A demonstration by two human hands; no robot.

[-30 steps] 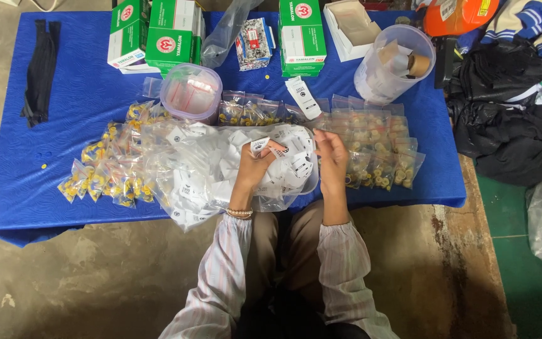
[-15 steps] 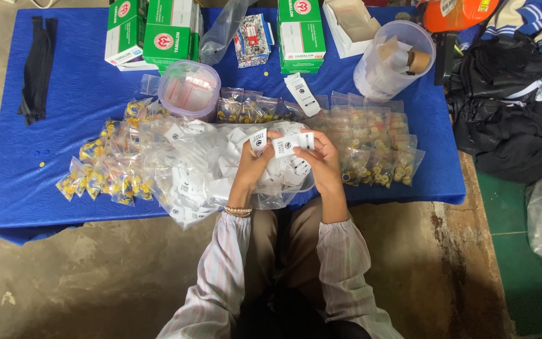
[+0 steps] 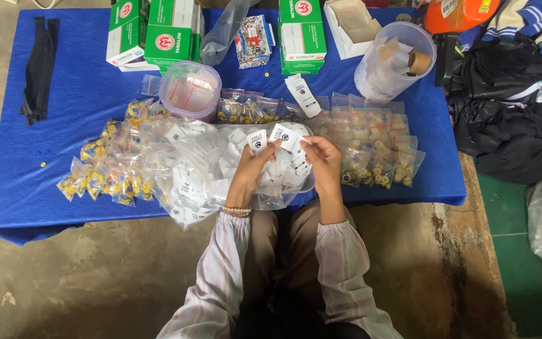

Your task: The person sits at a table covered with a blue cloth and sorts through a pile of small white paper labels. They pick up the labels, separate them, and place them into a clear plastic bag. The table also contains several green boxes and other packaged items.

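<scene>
View from above of a seated person working at the near edge of a low table covered in blue cloth (image 3: 64, 188). The left hand (image 3: 250, 171) and right hand (image 3: 322, 162) are raised just above a clear plastic bag filled with small white printed paper labels (image 3: 221, 172), which lies at the middle of the table's near edge. The left hand's fingers are closed on a small white label (image 3: 257, 141) held upright at the fingertips; the right hand's fingers are pinched together on a second white label (image 3: 281, 135), just right of the first, the two labels nearly touching. A beaded bracelet (image 3: 236, 211) circles the left wrist, and both forearms wear pale striped sleeves (image 3: 221, 276). Left of the bag lies a heap of small clear packets holding yellow parts (image 3: 105, 172); right of it, rows of similar clear packets with yellowish contents (image 3: 377, 150). Beyond the bag stands a round clear plastic tub with a pinkish lid (image 3: 189, 91). At the far edge sit green-and-white cardboard boxes (image 3: 158, 31), with another such box (image 3: 302, 31) to the right, and a large clear plastic jar holding tape rolls (image 3: 393, 63) at far right. A black zip strip (image 3: 37, 69) lies at the far left. Dark clothing (image 3: 509, 125) is piled on the floor right of the table.
</scene>
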